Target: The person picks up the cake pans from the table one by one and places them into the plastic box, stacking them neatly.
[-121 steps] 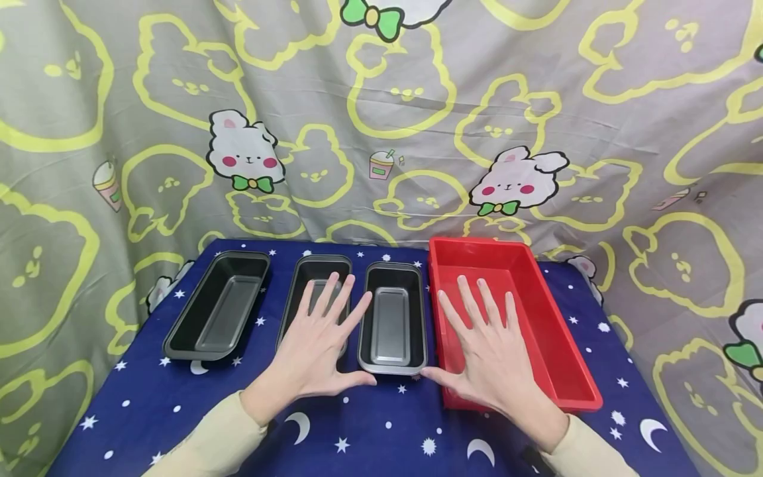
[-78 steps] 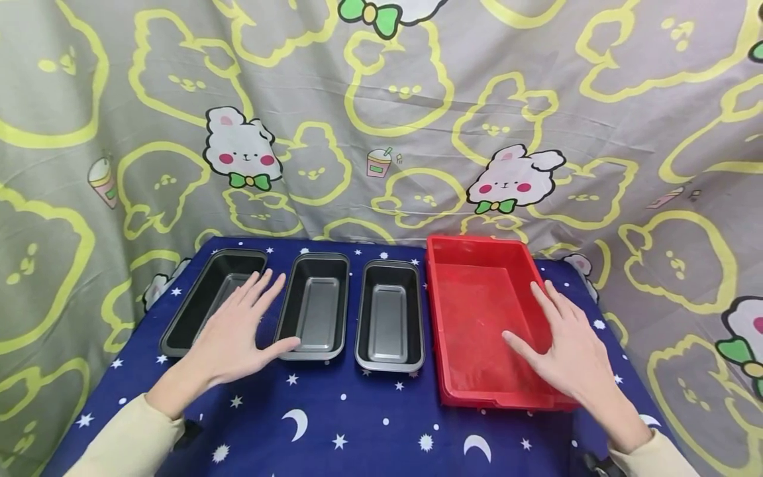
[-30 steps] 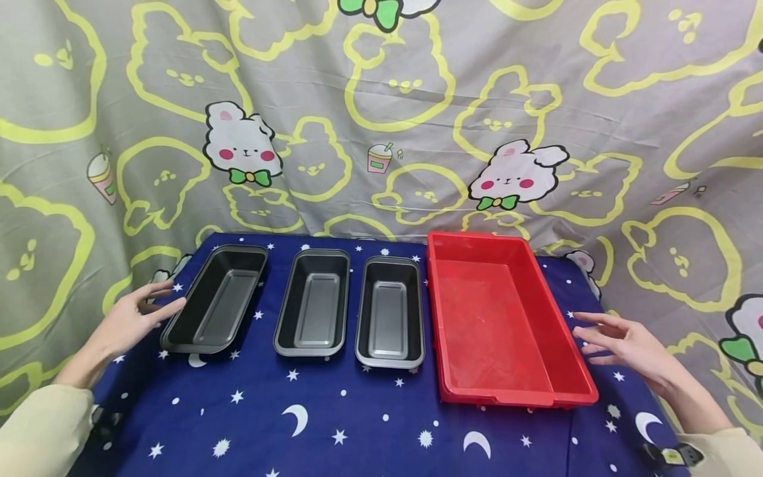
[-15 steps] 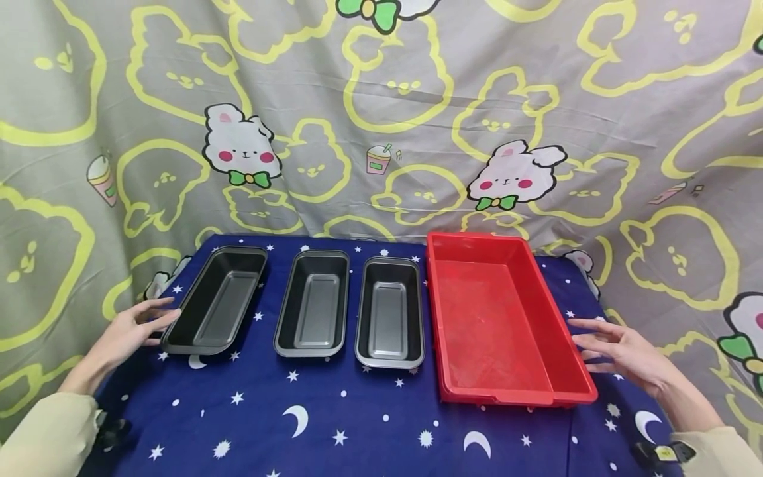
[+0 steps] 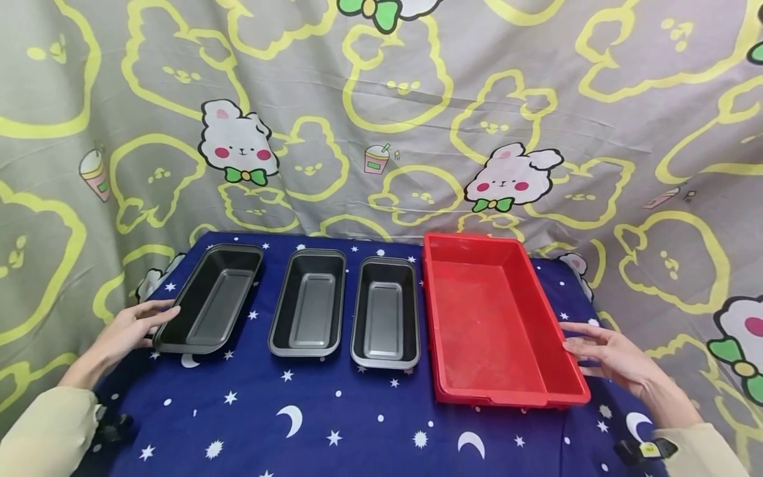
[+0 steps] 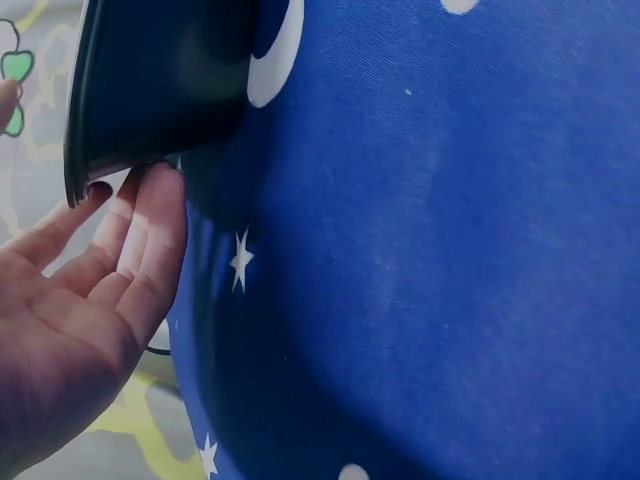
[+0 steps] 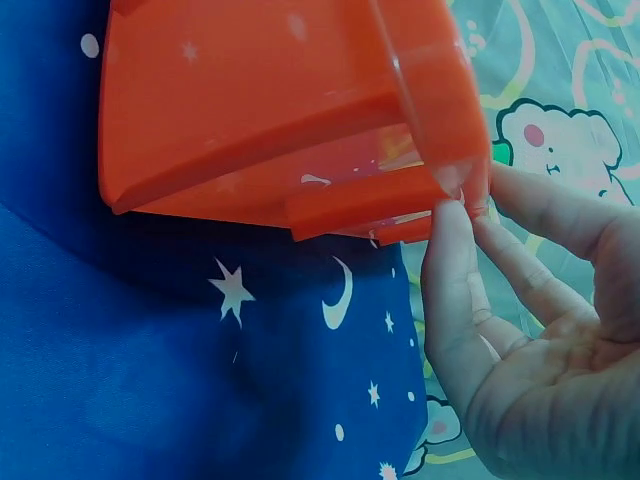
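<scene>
At the left in the head view, my left hand (image 5: 124,336) pinches the near-left rim of a dark loaf pan (image 5: 222,306). In the left wrist view its fingertips (image 6: 160,185) lie against the pan's outer wall, below the rim. My right hand (image 5: 620,361) holds the right rim of a deep red plastic tray (image 5: 485,318). The right wrist view has the thumb and fingers (image 7: 452,240) at that rim, some fingers under it. Two more dark loaf pans, a middle one (image 5: 314,311) and a right one (image 5: 384,321), stand between the hands, untouched.
Everything stands on a table with a dark blue star-and-moon cloth (image 5: 334,417). Behind and at both sides hangs a grey curtain (image 5: 334,73) with cartoon prints. The red tray is close beside the right loaf pan.
Both hands, earlier spread over the pans and tray, have moved outward and down to the outer rims, and now grip the left loaf pan and red tray. The containers stay in place.
</scene>
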Tool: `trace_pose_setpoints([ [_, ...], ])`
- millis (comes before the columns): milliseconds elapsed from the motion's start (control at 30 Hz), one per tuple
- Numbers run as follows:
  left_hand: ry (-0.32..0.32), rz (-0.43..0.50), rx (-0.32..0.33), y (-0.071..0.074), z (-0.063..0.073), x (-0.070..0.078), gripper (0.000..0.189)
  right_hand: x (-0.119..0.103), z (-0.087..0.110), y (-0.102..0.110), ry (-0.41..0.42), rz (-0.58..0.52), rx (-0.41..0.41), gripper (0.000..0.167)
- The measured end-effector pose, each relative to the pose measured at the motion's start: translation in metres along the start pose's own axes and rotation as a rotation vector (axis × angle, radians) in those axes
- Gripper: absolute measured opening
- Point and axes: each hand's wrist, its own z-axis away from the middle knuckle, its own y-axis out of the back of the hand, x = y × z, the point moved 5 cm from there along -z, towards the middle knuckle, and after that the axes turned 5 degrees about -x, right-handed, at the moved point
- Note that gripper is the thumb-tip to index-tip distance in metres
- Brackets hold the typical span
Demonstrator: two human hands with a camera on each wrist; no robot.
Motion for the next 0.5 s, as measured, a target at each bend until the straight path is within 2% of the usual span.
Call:
trace_pose_setpoints([
  [100, 0.02, 0.006, -0.015, 0.0009, 0.0002, -0.0019, 0.082, -0.0013, -0.0014, 0.0001, -0.002, -0.007, -0.002, 0.038],
  [200, 0.014, 0.004, -0.016, 0.0025, -0.0004, -0.0029, 0.08, -0.0022, -0.0018, 0.0004, -0.001, -0.013, -0.006, 0.038],
  [500, -0.063, 0.01, -0.017, 0.0095, -0.0031, -0.0062, 0.067, -0.0036, -0.0018, -0.0014, 0.013, -0.035, -0.03, 0.039],
])
